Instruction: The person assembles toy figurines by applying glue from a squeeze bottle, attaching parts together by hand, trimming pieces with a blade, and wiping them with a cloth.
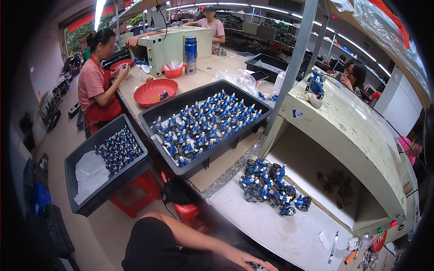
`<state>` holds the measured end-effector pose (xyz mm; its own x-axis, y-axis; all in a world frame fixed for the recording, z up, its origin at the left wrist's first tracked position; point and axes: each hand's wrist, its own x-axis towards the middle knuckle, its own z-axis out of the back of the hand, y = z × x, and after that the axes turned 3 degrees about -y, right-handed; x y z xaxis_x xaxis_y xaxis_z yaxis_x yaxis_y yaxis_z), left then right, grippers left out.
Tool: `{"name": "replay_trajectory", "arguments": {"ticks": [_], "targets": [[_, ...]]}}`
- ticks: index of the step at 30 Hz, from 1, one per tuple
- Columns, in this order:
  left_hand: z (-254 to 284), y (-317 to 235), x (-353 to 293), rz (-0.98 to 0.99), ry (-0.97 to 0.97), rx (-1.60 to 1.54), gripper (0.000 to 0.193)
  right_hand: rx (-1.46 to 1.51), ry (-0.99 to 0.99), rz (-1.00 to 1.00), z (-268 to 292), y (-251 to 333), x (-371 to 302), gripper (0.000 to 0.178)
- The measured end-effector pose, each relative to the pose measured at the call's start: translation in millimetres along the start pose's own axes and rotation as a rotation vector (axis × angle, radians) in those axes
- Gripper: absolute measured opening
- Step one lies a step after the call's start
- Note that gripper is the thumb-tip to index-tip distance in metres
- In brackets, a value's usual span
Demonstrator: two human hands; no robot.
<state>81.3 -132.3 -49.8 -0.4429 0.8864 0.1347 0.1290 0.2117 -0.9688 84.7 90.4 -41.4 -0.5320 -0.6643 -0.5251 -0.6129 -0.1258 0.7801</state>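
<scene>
My left forearm reaches in along the lower edge, and my left hand (242, 258) curls its fingers at the very bottom of the view. A small dark and grey thing shows partly beneath those fingers, too cut off to name. My right hand is out of view. Above the hand, on a white-covered worktop (235, 217), sits a cluster of small toy riders (266, 183) in blue on black-wheeled vehicles. They stand and lean close together. To their right lie tweezers (333, 247) and an orange-handled tool (350, 257).
A pale metal hood (352, 135) stands open at right, with dark parts inside and toys on top. Black trays (208, 160) (81, 205) hold many blue figures. Behind them are a red basin (156, 92) and a flask (191, 56). A metal post (294, 63) rises nearby. Other people sit around.
</scene>
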Motion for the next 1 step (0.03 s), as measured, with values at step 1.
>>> {"name": "replay_trajectory", "arguments": {"ticks": [1], "targets": [[2.8, -1.7, 0.1, 0.073, 0.033, -0.012, 0.064, -0.027, -0.016, 0.067, 23.2, -34.0, 10.4, 0.032]]}}
